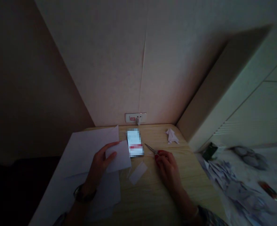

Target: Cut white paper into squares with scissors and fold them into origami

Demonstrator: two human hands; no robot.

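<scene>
My left hand [103,158] is closed on a squarish piece of white paper [121,158], thumb on top and fingers behind its far edge. Under and beside it lie larger white sheets [89,150] on the wooden table. My right hand [168,166] grips red-handled scissors [151,148] low over the tabletop, their blades pointing up and left, apart from the paper. Between the hands lies a small strip of white paper [138,172]. A lit phone [135,142], its screen blurred, rests just beyond the held paper and partly behind its edge.
A folded paper figure [172,136] sits at the table's far right corner. The wall socket [135,118] with a plug is behind the phone. Crumpled papers [234,188] and a dark green item [210,151] lie on the pale surface right of the table, beside a cabinet.
</scene>
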